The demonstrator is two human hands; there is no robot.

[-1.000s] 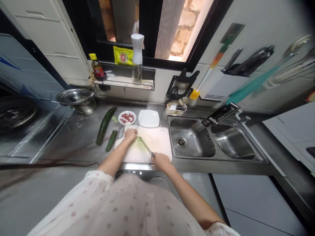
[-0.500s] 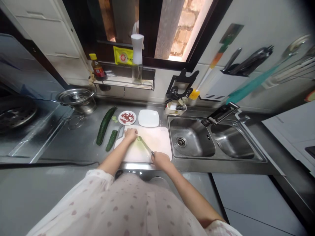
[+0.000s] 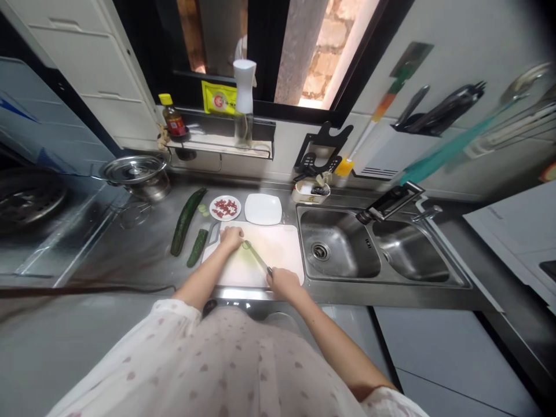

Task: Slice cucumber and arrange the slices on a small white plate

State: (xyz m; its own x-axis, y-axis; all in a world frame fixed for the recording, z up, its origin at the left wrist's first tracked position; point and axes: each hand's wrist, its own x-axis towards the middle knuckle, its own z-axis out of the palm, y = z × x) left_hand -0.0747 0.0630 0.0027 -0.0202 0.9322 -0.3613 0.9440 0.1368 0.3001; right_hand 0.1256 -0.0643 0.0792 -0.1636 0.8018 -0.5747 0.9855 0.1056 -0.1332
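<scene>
My right hand (image 3: 284, 284) is wrapped round the handle of a kitchen knife (image 3: 258, 256), whose blade points up and left across the white cutting board (image 3: 282, 246). By the blade's tip is a thin green cucumber slice (image 3: 246, 245). My left hand (image 3: 231, 238) is closed beside that slice, fingers curled over the board; what they pinch, if anything, is hidden. A cut length of cucumber (image 3: 197, 248) lies left of the board, and a long whole-looking cucumber (image 3: 186, 223) lies beyond it. A few pale cucumber pieces (image 3: 202, 209) rest on the counter near the round plate.
Behind the board stand a round plate (image 3: 226, 208) with chopped red bits and a white square plate (image 3: 263, 209). To the right is a double sink (image 3: 339, 243) with a black faucet (image 3: 386, 202). A lidded steel pot (image 3: 139, 176) is at back left.
Both hands and the knife stay in nearly the same place. The view has shifted very slightly.
</scene>
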